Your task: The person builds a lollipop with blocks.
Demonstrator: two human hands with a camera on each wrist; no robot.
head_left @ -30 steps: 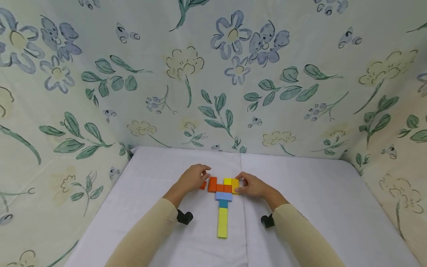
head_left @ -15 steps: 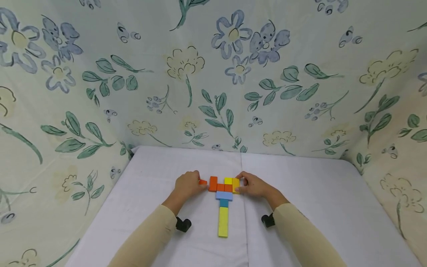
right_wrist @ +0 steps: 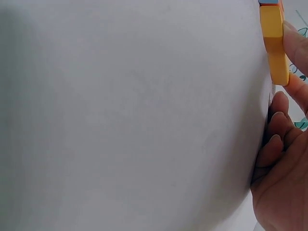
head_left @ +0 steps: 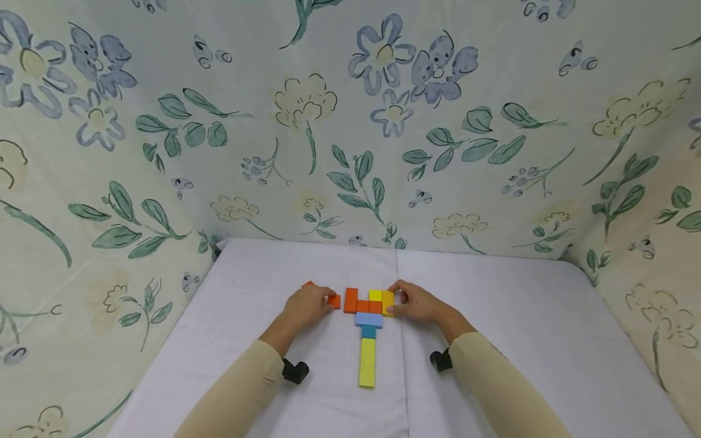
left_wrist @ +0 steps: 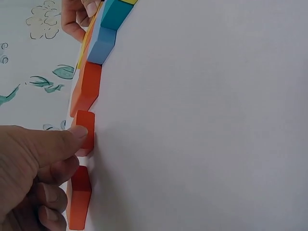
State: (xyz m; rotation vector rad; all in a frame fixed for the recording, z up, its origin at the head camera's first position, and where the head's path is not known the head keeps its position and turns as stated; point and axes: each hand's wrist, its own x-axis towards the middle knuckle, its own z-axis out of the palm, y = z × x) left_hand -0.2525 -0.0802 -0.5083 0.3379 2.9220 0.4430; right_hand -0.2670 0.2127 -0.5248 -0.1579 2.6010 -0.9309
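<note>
My left hand (head_left: 308, 305) pinches a small orange-red block (head_left: 334, 302) between thumb and fingers, just left of the block layout and apart from it. In the left wrist view the thumb lies on this block (left_wrist: 86, 119); another orange-red block (left_wrist: 79, 199) is under the curled fingers. My right hand (head_left: 420, 304) holds the amber block (head_left: 387, 304) at the layout's right end by thumb and index finger. The layout has an upright orange-red block (head_left: 351, 300), two small orange-red ones, a yellow block (head_left: 375, 295), a light blue bar (head_left: 369, 320), a teal block (head_left: 369, 332) and a long yellow bar (head_left: 367, 363).
A white cloth (head_left: 493, 340) covers the table, with a crease running front to back right of the blocks. Floral fabric (head_left: 350, 121) hangs behind and at both sides. Black camera mounts (head_left: 296, 371) show by both wrists.
My left hand has drawn back slightly to the left and taken hold of the small orange-red block, now turned straighter. Another orange-red block shows behind that hand. My right hand stays in place.
</note>
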